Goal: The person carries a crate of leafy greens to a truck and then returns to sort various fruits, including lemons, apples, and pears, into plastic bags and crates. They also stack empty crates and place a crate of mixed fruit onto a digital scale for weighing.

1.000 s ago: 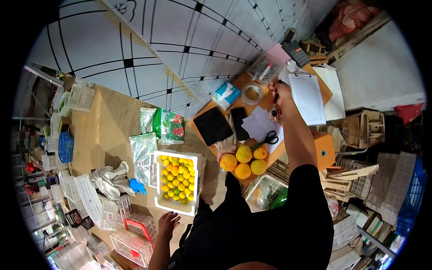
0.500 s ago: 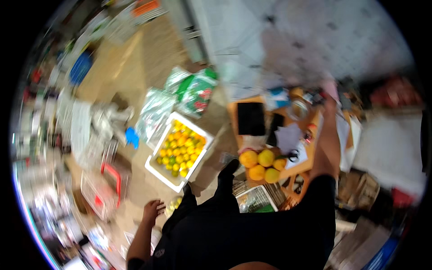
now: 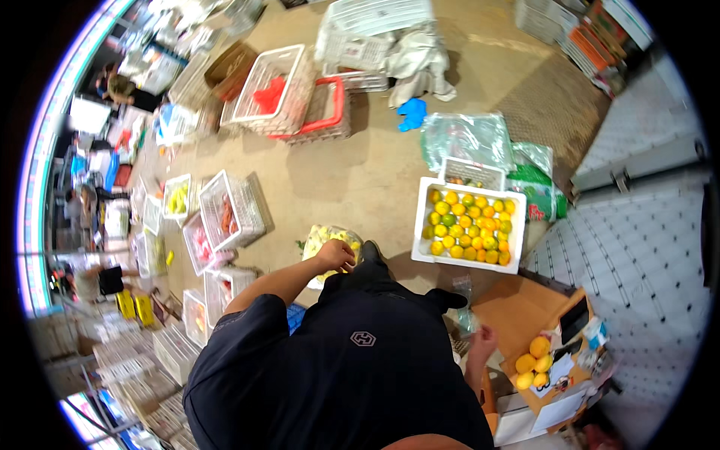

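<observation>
The left hand [image 3: 335,256] is laid, with fingers curled down, on a clear bag of pale yellow fruit [image 3: 328,241] that stands on the floor; whether the bag is really clamped cannot be told. The right hand [image 3: 482,342] is held loosely half-open, and nothing is seen in it.

To the right of the left hand, one white foam box [image 3: 420,225] is placed, filled with some two dozen yellow, orange and green citrus fruits. Beyond this box, one small white basket [image 3: 471,172] and two plastic bags [image 3: 466,139] are found. Just right of the right hand, four oranges [image 3: 532,363] are counted on a brown cardboard surface [image 3: 517,315], near papers.

Left of the left hand, several white wire crates [image 3: 234,206] with red and yellow goods are set in a row. Far beyond it, one red-rimmed basket [image 3: 324,112] and one blue glove [image 3: 412,114] are seen.

The floor [image 3: 352,172] is bare beige concrete, and a white tiled wall [image 3: 637,247] is seen on the right side. The room is crowded with crates and shelves.
</observation>
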### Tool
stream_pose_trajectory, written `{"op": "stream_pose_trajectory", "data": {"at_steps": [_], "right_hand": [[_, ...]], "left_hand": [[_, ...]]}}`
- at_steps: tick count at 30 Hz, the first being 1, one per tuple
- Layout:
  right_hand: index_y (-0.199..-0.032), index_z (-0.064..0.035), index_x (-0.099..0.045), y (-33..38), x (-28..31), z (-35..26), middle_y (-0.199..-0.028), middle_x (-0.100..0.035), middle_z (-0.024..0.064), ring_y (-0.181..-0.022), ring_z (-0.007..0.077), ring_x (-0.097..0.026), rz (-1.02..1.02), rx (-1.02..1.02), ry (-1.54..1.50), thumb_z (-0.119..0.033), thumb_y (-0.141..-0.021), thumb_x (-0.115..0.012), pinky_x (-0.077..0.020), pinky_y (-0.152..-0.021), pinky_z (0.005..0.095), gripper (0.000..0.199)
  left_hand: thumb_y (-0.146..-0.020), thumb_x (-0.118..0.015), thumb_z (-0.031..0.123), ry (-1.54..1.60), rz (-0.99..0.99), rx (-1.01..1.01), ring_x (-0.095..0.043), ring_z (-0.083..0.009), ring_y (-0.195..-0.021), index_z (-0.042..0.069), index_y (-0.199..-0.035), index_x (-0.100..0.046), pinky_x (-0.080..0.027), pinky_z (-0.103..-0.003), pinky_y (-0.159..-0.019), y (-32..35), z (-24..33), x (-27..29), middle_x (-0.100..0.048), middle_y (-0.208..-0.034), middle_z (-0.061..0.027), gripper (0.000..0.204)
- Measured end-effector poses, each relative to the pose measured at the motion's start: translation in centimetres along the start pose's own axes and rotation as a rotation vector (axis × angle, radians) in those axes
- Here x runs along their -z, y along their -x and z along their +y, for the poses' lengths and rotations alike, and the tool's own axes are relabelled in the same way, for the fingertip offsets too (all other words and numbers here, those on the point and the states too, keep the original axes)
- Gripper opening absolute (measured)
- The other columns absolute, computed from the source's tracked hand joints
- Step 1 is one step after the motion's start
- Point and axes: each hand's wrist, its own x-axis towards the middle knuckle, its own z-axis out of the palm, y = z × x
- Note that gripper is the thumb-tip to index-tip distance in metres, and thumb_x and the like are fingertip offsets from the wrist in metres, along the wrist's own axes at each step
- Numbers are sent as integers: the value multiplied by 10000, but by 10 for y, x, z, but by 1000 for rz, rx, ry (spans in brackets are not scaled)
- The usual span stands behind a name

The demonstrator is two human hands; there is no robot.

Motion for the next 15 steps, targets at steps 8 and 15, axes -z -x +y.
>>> {"op": "stream_pose_trajectory", "data": {"at_steps": [8, 15], "right_hand": [[-1119, 1, -543, -27, -179, -132, -879, -647, 81, -702, 121, -600, -745, 22, 380, -130, -864, -603, -472, -601, 235, 293], [-1034, 16, -572, -23, -299, -251, -817, -618, 60, -697, 133, -605, -1184, 284, 952, -97, -821, -641, -478, -592, 251, 251]], "left_hand": [[-755, -596, 70, 17, 367, -303, -662, -169, -753, -20, -1129, -568, -529, -298, -577, 51, -145, 146, -652, -995, -158, 386], [-720, -623, 95, 630, 260, -8, -616, -147, -685, 5, -996, -628, -514, -301, -542, 147, -236, 152, -657, -811, -62, 289]]}}
